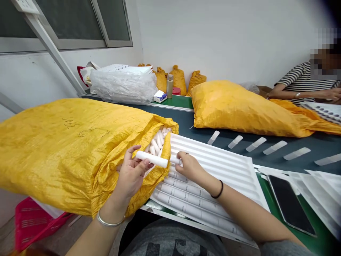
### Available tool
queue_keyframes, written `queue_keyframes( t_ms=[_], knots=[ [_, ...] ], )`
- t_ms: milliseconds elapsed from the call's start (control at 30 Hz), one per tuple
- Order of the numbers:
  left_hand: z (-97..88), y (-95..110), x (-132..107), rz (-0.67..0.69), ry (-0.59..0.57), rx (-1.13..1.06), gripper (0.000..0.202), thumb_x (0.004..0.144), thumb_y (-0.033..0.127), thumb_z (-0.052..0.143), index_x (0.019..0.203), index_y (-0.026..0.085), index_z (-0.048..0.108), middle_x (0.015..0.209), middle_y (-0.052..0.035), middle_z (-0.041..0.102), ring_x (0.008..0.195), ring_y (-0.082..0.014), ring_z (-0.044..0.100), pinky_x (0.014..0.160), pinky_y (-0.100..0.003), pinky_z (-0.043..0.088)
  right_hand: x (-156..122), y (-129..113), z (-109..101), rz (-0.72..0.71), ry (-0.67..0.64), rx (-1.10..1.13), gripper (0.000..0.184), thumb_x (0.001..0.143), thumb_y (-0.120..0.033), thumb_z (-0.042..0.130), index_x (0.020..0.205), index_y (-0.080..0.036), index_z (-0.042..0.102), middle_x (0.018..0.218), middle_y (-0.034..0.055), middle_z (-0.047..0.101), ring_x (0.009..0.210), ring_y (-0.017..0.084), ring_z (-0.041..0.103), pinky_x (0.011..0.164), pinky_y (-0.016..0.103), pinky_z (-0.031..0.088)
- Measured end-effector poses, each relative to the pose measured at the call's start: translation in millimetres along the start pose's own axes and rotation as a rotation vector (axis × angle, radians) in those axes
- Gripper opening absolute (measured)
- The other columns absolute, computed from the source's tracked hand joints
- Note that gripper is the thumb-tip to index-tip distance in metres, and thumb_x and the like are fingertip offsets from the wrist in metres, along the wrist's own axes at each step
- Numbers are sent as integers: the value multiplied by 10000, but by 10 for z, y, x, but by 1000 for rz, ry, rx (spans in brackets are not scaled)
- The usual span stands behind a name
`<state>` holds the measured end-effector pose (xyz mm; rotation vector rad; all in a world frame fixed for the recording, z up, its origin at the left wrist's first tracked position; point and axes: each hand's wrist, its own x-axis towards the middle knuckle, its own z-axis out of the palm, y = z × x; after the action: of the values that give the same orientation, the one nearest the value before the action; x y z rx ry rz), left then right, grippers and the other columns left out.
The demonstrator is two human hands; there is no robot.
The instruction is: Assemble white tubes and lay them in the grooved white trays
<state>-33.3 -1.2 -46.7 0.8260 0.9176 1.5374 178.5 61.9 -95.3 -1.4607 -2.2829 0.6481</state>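
White and smooth, a long tube [157, 160] is held between the thumb and bent fingers of the left hand [131, 175], just before a yellow sack's [61, 142] open mouth. A second tube [174, 160] is pinched by the curled right hand [189, 167], back of the hand up, over a ribbed tray [213, 147]. The left forearm is angled upward; the right is stretched across the tray.
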Motion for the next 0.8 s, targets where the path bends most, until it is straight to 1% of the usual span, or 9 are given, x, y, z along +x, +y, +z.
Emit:
queue_keyframes(
  t_ms=[100,167,200,333,400,467,533,667,800],
  knots=[
    [9,-7,-21,-62,30,-74,424,666,224,810,1023,249,582,855,48,661,787,-73,645,755,-189,548,-177,-81,-245,-75,48,407,240,888,-288,519,1098,-175,549,874,48,627,688,147,592,633,280,493],
    [19,-34,-33,-68,23,-34,354,645,240,824,943,214,635,875,40,657,802,-75,642,774,-189,545,-300,-150,-391,-169,66,732,264,905,-342,532,1126,-199,554,892,42,648,662,133,602,613,272,506],
    [24,-47,-42,-62,14,15,335,639,251,828,920,204,654,873,36,659,803,-80,641,777,-192,545,-352,-178,-456,-208,96,798,266,901,-338,556,1133,-210,570,919,45,659,676,132,609,622,273,510],
    [20,-52,-100,-22,-57,335,331,673,284,806,971,186,699,863,-1,691,762,-106,645,707,-203,541,-478,-208,-662,-382,261,494,284,876,-215,616,1159,-246,622,1069,63,675,914,170,632,782,294,513],
    [9,-31,-134,-30,-156,472,347,720,313,769,1035,185,700,878,-22,707,747,-124,650,678,-219,536,-507,-196,-726,-473,272,375,309,878,-182,611,1180,-248,615,1095,66,676,1013,183,620,878,311,496],
    [3,-5,-163,-20,-265,570,344,770,339,723,1084,201,693,920,-33,714,779,-143,657,695,-238,533,-531,-192,-757,-499,270,337,308,880,-179,610,1181,-243,604,1087,62,679,993,172,628,880,298,497],
    [5,27,-185,52,-315,668,319,807,336,685,1105,224,688,974,-33,710,835,-153,655,728,-243,525,-553,-198,-760,-469,273,334,285,870,-199,627,1153,-234,605,1053,53,684,894,153,635,802,269,512],
    [36,102,-223,336,-327,883,294,845,266,647,1136,238,668,976,-21,704,867,-144,637,784,-244,502,-582,-215,-722,-364,233,422,239,854,-253,652,1089,-222,620,934,27,681,691,114,586,659,235,501],
    [94,137,-283,518,-346,988,296,857,222,632,1152,213,644,996,-26,707,898,-139,635,837,-241,482,-591,-238,-682,-272,174,529,239,850,-278,656,1080,-220,624,876,20,666,701,122,581,631,231,488]
  ],
)
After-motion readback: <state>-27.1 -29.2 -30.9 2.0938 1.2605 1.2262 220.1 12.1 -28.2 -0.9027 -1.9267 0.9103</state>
